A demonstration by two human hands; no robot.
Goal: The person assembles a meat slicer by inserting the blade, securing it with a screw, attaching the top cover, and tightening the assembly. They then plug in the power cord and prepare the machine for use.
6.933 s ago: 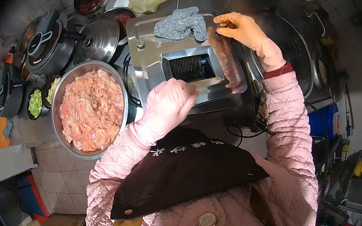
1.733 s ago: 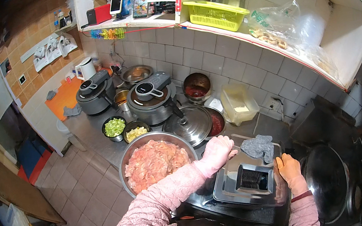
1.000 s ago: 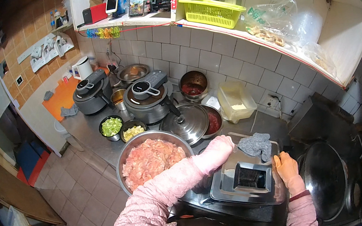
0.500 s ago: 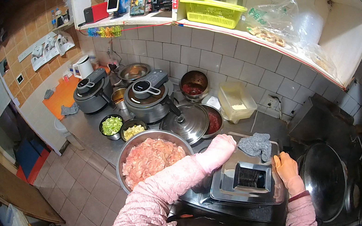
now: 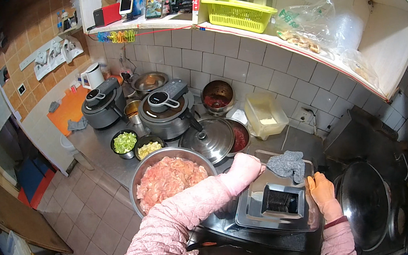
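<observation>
In front of me is a tray (image 5: 247, 206) of clear or metallic material, with a raised rectangular opening around a black ridged insert (image 5: 280, 199). My left hand (image 5: 255, 166), mostly covered by a pink cuff, is closed at the tray's far left corner; its fingertips are hidden. My right hand (image 5: 325, 195), in an orange-tan glove, is bent around the right edge. A crumpled grey cloth (image 5: 287, 165) lies on the tray's far end, between the hands. Left of my left forearm sits a large steel bowl (image 5: 135, 178) heaped with sliced raw pink meat (image 5: 169, 177).
Behind stand two dark electric pots (image 5: 165, 115), a steel lid (image 5: 208, 140) and bowls of chopped green vegetable (image 5: 125, 142) and pale yellow pieces (image 5: 149, 149). A plastic tub (image 5: 265, 113) stands by the wall. At right is a large dark wok (image 5: 366, 203). A shelf (image 5: 248, 36) overhangs the counter.
My left hand has shifted very slightly left and down along the tray's corner. The right hand keeps its place at the edge, and the whole view has moved a touch.
</observation>
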